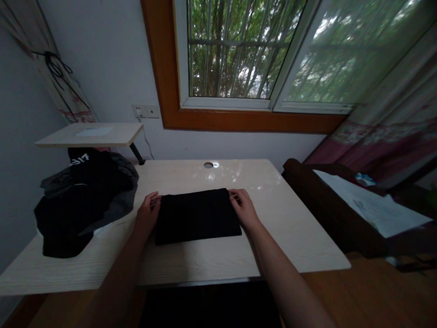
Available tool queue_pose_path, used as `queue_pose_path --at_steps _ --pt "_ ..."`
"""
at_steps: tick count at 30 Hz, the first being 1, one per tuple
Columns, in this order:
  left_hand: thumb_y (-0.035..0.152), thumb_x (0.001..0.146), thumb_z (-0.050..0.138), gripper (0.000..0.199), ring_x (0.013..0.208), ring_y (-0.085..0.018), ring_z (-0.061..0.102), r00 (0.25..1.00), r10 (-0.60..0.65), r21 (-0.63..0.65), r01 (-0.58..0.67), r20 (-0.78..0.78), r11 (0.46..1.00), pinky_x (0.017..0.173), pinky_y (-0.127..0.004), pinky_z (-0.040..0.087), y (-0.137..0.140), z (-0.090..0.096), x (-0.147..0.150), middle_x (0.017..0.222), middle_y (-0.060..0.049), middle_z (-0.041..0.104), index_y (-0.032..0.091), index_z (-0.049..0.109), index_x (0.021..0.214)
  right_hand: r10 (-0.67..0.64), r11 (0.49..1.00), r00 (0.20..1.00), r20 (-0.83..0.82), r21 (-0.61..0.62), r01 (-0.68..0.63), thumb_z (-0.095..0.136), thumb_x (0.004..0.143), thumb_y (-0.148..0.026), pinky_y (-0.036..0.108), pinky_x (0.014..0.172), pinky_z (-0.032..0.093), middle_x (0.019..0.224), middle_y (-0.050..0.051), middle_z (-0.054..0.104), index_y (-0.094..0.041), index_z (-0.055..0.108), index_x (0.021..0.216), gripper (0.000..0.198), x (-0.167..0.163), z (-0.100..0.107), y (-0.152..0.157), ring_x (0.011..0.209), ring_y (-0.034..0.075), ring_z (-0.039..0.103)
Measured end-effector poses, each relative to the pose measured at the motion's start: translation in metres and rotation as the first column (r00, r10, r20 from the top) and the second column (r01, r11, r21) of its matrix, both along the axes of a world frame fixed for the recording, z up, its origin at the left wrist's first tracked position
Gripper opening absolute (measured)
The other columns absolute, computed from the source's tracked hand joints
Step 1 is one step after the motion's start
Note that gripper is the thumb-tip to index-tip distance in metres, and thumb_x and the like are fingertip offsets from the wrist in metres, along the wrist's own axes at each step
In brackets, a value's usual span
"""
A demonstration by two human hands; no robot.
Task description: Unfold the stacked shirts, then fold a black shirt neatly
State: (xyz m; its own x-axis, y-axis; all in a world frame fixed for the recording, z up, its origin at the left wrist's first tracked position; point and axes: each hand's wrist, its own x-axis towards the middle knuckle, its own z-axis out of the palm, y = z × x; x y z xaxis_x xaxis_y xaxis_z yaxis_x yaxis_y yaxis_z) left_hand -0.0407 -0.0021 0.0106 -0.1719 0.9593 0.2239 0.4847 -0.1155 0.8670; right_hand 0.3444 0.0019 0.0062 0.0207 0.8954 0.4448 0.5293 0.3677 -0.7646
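Observation:
A black cloth (198,216), folded into a neat flat rectangle, lies on the light wooden desk (296,247) in front of me. At its far left corner is my left hand (148,212), with curled fingers closed on the edge. My right hand (243,206) has its fingers bent around the far right corner. The fingertips of both hands are partly hidden against the dark fabric. To the left of my left hand sits a heap of rumpled black and grey clothes (87,202), one piece bearing white lettering.
A raised shelf (120,134) on a black post stands over the desk's back left, with a paper (94,132) on it. A round cable hole (208,165) is near the back edge. Right of the desk is dark furniture (335,212) with a pale sheet (370,206). A window (250,48) is behind.

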Motion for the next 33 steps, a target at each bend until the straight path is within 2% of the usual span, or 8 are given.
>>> queue_pose_path --at_steps 5,11,15,20,25,29,31,33 --pt "0.047 0.095 0.050 0.045 0.120 -0.025 0.065 1.000 0.018 -0.060 -0.017 0.023 0.998 0.109 -0.045 0.047 -0.002 0.004 0.001 0.128 -0.009 0.070 0.024 0.054 0.134 -0.052 0.998 0.997 -0.048 -0.046 0.050 0.052 0.098 -0.051 0.046 0.098 0.052 0.120 0.012 0.066 -0.022 0.058 0.132 0.045 -0.003 -0.003 0.000 0.108 0.026 0.064" --pt "0.048 0.086 0.065 0.065 0.119 -0.026 0.066 0.995 -0.086 -0.081 0.090 0.053 0.993 0.108 -0.047 0.047 0.006 -0.008 0.005 0.135 -0.015 0.065 0.022 0.045 0.142 -0.035 0.996 0.987 0.154 -0.075 0.047 0.061 0.093 -0.053 0.053 0.108 0.045 0.129 0.013 0.065 -0.025 0.052 0.143 0.059 -0.006 -0.003 0.001 0.123 0.031 0.059" --pt "0.046 0.083 0.069 0.064 0.120 -0.027 0.065 0.997 -0.077 -0.074 0.078 0.019 0.994 0.107 -0.049 0.048 0.016 -0.017 0.002 0.132 -0.016 0.066 0.020 0.050 0.138 -0.029 0.996 0.974 0.225 -0.075 0.047 0.065 0.090 -0.047 0.053 0.107 0.046 0.130 0.014 0.065 -0.023 0.047 0.148 0.066 -0.005 -0.005 0.004 0.122 0.031 0.060" --pt "0.044 0.082 0.067 0.056 0.112 -0.027 0.067 0.999 -0.037 -0.103 0.034 -0.024 0.994 0.099 -0.047 0.053 0.021 -0.017 0.002 0.127 -0.016 0.067 0.018 0.058 0.131 -0.036 0.997 0.971 0.235 -0.052 0.050 0.063 0.089 -0.039 0.053 0.106 0.046 0.130 0.013 0.065 -0.022 0.048 0.146 0.061 -0.002 -0.011 0.008 0.123 0.031 0.059" --pt "0.043 0.085 0.063 0.049 0.106 -0.025 0.067 0.998 -0.035 -0.090 0.029 -0.058 0.996 0.100 -0.047 0.052 0.019 -0.011 0.005 0.125 -0.012 0.069 0.021 0.060 0.129 -0.032 0.998 0.989 0.145 -0.050 0.039 0.057 0.091 -0.032 0.051 0.106 0.047 0.126 0.011 0.066 -0.025 0.049 0.143 0.054 -0.003 -0.015 0.008 0.119 0.027 0.061" --pt "0.037 0.089 0.056 0.046 0.117 -0.025 0.064 0.997 -0.063 -0.053 0.060 -0.050 0.997 0.104 -0.046 0.050 0.015 0.001 0.007 0.135 -0.012 0.064 0.021 0.058 0.132 -0.126 0.992 0.985 0.116 0.025 0.123 0.052 0.090 -0.027 0.051 0.106 0.048 0.121 0.012 0.065 -0.021 0.058 0.133 0.044 -0.007 0.000 -0.003 0.114 0.028 0.061" --pt "0.032 0.091 0.050 0.044 0.129 -0.026 0.057 0.983 -0.067 0.049 0.076 -0.169 0.996 0.112 -0.049 0.044 0.008 0.013 0.012 0.141 -0.013 0.060 0.020 0.060 0.133 -0.173 0.984 0.973 0.151 0.078 0.163 0.050 0.090 -0.023 0.052 0.106 0.047 0.119 0.012 0.065 -0.021 0.063 0.127 0.039 -0.013 0.015 -0.012 0.115 0.029 0.060" --pt "0.028 0.093 0.047 0.043 0.141 -0.027 0.046 0.928 -0.097 0.157 0.163 -0.361 0.974 0.121 -0.053 0.032 -0.003 0.027 0.024 0.147 -0.011 0.056 0.021 0.061 0.133 -0.144 0.987 0.969 0.202 0.103 0.125 0.048 0.092 -0.020 0.051 0.108 0.047 0.120 0.012 0.066 -0.023 0.066 0.125 0.038 -0.024 0.030 -0.022 0.117 0.029 0.059"
